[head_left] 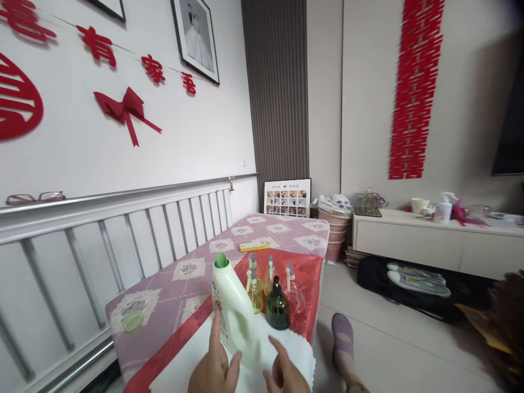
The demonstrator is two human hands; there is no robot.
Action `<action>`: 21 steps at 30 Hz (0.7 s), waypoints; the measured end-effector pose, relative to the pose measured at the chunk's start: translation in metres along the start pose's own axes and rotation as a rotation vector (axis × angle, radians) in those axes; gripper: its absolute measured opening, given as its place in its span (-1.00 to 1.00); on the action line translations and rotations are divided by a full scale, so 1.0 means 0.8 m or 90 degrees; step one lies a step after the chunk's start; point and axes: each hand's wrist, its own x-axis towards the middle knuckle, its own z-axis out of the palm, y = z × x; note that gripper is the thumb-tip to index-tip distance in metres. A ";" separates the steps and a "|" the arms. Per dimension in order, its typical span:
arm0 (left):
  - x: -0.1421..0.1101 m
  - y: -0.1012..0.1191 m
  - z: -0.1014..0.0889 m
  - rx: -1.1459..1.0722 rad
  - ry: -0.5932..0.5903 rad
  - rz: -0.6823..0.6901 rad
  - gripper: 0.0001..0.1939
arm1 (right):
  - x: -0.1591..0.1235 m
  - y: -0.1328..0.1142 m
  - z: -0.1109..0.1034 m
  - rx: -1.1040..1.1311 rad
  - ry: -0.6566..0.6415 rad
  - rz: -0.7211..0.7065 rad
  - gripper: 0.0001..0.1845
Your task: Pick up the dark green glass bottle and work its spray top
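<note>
A white detergent bottle (235,314) with an open green spout stands tilted on a white cloth (286,341) at the near end of a bench. My left hand (215,365) touches its lower side, thumb up along the bottle and fingers apart. Close to its right edge is my right hand (286,374), fingers spread and holding nothing. Just behind the bottle stand a dark green glass bottle (277,305) and three small spray bottles (262,281), yellow and clear. A green cap (133,320) lies on the bench to the left.
The bench carries a pink patterned cover (192,270) and a red cloth (307,273), with a yellow box (254,246) farther back. A white railing (123,229) runs along the left. My foot in a purple shoe (343,338) rests on the floor. A low white cabinet (429,240) stands right.
</note>
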 end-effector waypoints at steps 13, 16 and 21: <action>0.023 0.122 -0.100 0.152 0.123 0.020 -0.30 | 0.134 -0.143 -0.168 -0.313 0.260 -0.194 -0.35; 0.022 0.129 -0.108 0.127 0.116 0.014 -0.29 | 0.136 -0.154 -0.172 -0.268 0.218 -0.185 -0.31; 0.022 0.075 -0.069 0.003 0.091 0.014 -0.28 | 0.126 -0.122 -0.139 -0.079 0.031 -0.094 -0.32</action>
